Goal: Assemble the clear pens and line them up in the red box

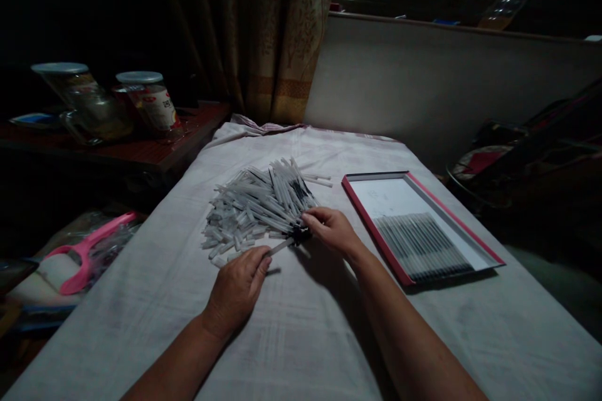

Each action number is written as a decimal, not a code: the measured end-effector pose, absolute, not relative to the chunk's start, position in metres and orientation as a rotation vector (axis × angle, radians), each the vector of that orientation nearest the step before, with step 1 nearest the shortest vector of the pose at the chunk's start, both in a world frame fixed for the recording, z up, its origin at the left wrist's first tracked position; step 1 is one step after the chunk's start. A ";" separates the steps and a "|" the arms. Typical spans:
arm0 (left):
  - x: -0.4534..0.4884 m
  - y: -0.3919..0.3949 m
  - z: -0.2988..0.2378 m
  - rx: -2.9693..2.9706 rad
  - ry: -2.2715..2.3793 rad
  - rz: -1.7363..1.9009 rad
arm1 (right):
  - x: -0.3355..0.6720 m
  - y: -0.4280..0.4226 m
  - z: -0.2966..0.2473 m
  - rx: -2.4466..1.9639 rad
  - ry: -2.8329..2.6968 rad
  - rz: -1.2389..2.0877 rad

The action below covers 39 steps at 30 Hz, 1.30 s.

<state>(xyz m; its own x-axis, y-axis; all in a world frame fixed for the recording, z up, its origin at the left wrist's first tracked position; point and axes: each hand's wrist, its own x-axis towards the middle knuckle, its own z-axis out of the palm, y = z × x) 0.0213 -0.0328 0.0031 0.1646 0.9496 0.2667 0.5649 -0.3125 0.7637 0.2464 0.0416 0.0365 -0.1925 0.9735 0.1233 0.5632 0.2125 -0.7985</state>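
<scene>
A heap of translucent pens (282,191) with dark ends lies on the white cloth, with many short clear pen caps (223,225) along its left side. My left hand (239,282) is closed in front of the heap, pinching a slim pale tube (281,247) that looks like a pen part. It points toward the cluster of black pen ends (300,235). At that cluster, my right hand (329,229) has thumb and fingers pinched on a pen; the fingertips partly hide it. To the right, a shallow red-edged box (376,235) holds a neat row of pens (423,244).
The cloth-covered table (291,338) runs back to a curtain (277,31) and a pale wall. On a dark side table (188,138) at the left stand a lidded jar (157,106) and a glass jug (101,119). A pink-handled item (87,250) lies below.
</scene>
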 end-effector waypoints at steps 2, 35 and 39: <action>0.022 -0.032 0.000 1.931 1.446 1.039 | 0.246 0.059 0.031 -1.732 -1.773 0.538; 0.018 -0.030 0.004 2.288 1.438 1.224 | 0.281 0.015 0.069 -1.216 -0.988 1.031; 0.018 -0.029 0.004 2.378 1.417 1.257 | 0.281 0.014 0.078 -1.245 -1.153 0.993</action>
